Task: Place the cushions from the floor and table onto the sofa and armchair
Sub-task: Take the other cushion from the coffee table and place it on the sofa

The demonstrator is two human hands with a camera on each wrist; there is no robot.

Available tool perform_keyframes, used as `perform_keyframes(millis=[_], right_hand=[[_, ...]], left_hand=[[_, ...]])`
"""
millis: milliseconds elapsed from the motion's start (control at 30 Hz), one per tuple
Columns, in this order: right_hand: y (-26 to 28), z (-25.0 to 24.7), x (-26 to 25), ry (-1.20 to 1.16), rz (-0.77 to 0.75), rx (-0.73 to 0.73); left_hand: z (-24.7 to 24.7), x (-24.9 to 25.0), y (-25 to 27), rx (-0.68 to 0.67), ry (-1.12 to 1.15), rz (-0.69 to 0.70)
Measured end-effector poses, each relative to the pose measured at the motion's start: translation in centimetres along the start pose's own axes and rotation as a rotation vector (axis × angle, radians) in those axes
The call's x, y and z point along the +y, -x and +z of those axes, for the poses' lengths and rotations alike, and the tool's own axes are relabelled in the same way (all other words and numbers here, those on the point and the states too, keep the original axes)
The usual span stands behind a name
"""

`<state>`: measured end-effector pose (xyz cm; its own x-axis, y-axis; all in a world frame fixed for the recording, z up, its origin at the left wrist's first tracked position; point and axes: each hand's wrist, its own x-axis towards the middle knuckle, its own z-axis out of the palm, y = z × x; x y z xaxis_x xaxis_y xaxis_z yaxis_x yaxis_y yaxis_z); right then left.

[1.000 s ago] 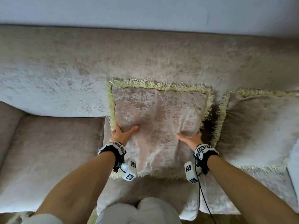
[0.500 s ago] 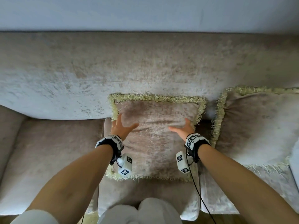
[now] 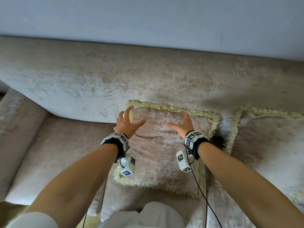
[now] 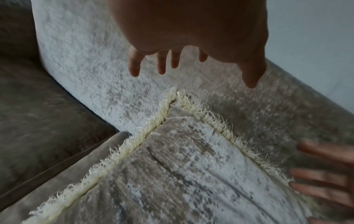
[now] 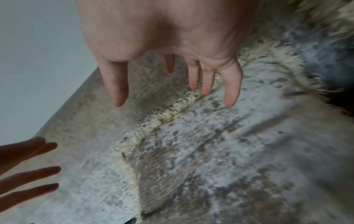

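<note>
The cushion point(image 3: 166, 145) lies on the sofa point(image 3: 69, 89) seat with its top edge leaning against the backrest, its pale yellow fringe point(image 3: 171, 108) running round all four sides. A second cushion point(image 3: 269, 139) with the same fringe leans just beside it on the right, a dark gap between the two.

Both hands are spread over the upper part of the middle cushion. The left hand point(image 3: 125, 124) is near the top left corner — its grip is wide, fingers straight and splayed, holding nothing; in the left wrist view the fingertips point(image 4: 134, 68) sit clear above the fringed corner. The right hand point(image 3: 183, 125) is near the top edge, grip also wide and holding nothing; from the right wrist view its fingertips point(image 5: 206, 89) reach down to the fringe line, though whether they touch it cannot be told through the blur.

Each wrist wears a black band point(image 3: 192, 142) with marker blocks. A pale wall point(image 3: 148, 22) rises behind the sofa.
</note>
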<state>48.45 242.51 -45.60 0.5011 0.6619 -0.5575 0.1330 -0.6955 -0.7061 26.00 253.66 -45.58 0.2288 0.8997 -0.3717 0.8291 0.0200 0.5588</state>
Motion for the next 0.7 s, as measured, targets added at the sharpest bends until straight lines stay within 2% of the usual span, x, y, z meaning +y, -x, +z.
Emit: perform_keyframes(millis=[167, 333, 533, 700], right_hand=[[1.0, 2.2, -4.6, 0.085, -0.164, -0.056], [3.6, 6.7, -9.1, 0.19, -0.304, -0.141], [8.9, 14.7, -13.3, 0.344, -0.479, -0.264], [16.2, 23.5, -15.6, 0.479, -0.624, -0.39]], left_hand=[[-4.2, -1.3, 3.0, 0.161, -0.012, -0.014], [-9.1, -5.4, 6.9, 0.282, 0.009, -0.083], [-14.4, -12.4, 13.9, 0.512, 0.065, -0.189], [-17.6, -21.3, 21.7, 0.639, 0.126, -0.353]])
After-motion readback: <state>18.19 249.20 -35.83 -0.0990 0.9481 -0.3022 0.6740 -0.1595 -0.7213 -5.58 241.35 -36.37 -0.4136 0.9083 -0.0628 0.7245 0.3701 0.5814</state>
